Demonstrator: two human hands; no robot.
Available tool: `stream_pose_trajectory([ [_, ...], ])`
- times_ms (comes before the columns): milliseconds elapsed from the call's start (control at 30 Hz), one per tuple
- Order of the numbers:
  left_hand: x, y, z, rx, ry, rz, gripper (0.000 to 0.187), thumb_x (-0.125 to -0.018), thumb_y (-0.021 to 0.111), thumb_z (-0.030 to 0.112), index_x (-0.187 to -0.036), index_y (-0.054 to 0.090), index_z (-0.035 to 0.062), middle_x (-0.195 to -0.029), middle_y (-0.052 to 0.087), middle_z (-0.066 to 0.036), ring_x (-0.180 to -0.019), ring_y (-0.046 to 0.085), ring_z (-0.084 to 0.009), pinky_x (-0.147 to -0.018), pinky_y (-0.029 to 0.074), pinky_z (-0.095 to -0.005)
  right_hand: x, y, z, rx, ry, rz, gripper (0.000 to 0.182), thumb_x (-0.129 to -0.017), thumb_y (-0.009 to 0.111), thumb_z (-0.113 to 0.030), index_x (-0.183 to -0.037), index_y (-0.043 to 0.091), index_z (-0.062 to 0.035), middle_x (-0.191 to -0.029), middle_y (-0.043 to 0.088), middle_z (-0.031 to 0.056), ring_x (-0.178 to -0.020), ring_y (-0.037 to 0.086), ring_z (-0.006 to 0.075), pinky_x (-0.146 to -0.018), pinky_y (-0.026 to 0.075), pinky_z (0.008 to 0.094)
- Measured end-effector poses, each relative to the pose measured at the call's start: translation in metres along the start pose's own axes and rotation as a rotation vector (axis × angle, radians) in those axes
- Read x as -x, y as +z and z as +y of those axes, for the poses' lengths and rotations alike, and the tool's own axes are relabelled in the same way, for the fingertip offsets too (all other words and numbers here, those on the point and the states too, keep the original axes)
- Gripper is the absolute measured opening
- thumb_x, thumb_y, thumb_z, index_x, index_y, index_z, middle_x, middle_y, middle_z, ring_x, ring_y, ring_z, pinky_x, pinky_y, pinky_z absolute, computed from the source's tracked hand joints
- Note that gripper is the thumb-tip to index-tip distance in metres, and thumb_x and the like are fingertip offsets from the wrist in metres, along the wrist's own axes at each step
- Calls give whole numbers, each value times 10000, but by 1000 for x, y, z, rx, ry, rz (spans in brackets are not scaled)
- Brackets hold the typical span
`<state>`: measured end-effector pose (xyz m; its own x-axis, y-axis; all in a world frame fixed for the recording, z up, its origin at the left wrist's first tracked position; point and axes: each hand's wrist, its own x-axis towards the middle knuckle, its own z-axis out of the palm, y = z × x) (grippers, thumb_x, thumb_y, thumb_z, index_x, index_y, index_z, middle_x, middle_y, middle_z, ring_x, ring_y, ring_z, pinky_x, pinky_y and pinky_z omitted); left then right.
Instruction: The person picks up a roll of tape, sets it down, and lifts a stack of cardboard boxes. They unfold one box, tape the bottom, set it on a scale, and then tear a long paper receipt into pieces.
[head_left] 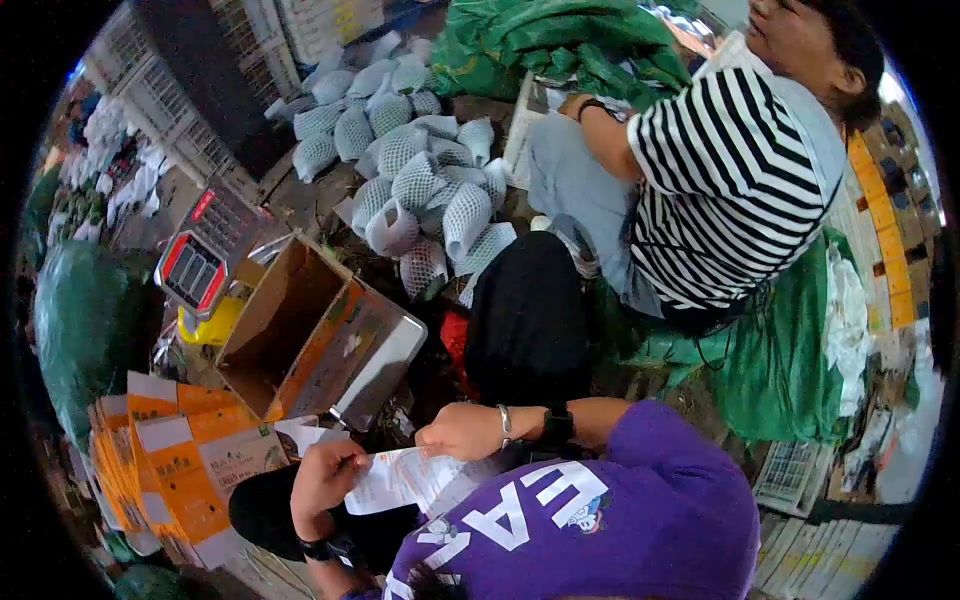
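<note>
A white printed paper sheet (400, 482) is stretched between my two hands, above my lap. My left hand (328, 476) is closed on its left edge, fingers curled in. Closed as well, my right hand (465, 431) grips the upper right edge of the sheet; a bracelet and a dark watch are on that wrist. Beyond my hands, an open cardboard box (310, 345) sits tilted on the metal platform of a scale (385, 370). The scale's red-and-grey display (195, 265) stands behind the box. The print on the sheet is too small to read.
Flattened orange cartons (185, 465) are stacked at the left. White foam net sleeves (405, 185) lie heaped ahead. A person in a striped shirt (730, 190) sits at the right, near green sacking (790, 350). A green plastic bag (85, 320) stands far left.
</note>
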<state>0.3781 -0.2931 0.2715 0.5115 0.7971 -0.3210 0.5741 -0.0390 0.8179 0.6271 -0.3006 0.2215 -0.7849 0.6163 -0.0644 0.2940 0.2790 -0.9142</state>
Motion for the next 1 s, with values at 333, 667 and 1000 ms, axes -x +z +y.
stream_pose_trajectory([
  [333, 7, -5, -27, -32, -50, 300, 66, -777, 551, 39, -776, 552, -28, -610, 532, -97, -563, 528, -198, -517, 407, -295, 34, -38, 2, -51, 219, 161, 246, -847, 493, -239, -845, 565, -4, -728, 574, 197, -688, 563, 366, -610, 425, 436],
  [667, -19, 24, -4, 59, 10, -2, 170, -757, 616, 78, -872, 571, -39, -687, 568, -140, -611, 550, -230, -562, 428, -295, -8, -11, -5, -3, -115, -23, 235, -824, 518, -201, -793, 576, 25, -737, 576, 202, -705, 568, 349, -630, 429, 417],
  [1000, -5, 0, -7, 12, -75, -65, 66, -765, 578, 43, -786, 574, -19, -638, 556, -99, -576, 518, -181, -534, 406, -284, 4, -16, 8, 251, -108, 108, 260, -826, 501, -257, -825, 595, -14, -923, 569, 173, -872, 548, 330, -726, 441, 407],
])
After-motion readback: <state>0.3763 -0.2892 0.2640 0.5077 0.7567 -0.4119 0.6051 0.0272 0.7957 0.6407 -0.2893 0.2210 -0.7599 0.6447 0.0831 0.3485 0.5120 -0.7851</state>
